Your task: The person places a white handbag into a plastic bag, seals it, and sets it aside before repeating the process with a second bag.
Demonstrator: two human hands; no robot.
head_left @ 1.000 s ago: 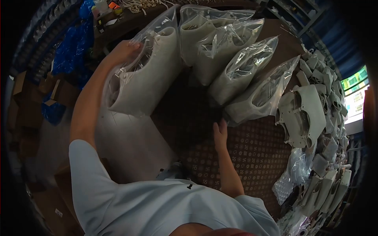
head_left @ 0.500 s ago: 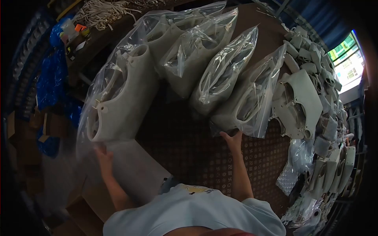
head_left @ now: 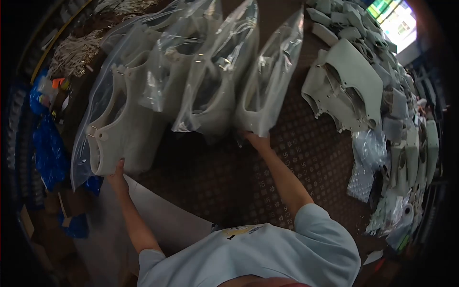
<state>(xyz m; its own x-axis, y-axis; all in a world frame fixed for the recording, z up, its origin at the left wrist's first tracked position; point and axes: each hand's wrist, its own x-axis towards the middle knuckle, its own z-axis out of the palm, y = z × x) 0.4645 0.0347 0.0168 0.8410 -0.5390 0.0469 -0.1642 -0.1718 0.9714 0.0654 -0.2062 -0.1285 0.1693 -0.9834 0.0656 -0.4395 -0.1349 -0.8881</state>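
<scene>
Head | left hand (head_left: 117, 178) under leftmost bagged part (head_left: 122, 129) | right hand (head_left: 258, 141) at rightmost bag (head_left: 270, 81)

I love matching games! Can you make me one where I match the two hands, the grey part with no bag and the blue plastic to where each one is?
Things:
1. left hand
2. right hand
3. unbagged grey housing
4. blue plastic

Places:
A. lying uncovered, to the right of the bags
B. at the bottom of the leftmost bagged housing
C. far left, past all the bags
D. at the bottom of the rightmost bagged housing

Pairs: 1-B, 2-D, 3-A, 4-C
</scene>
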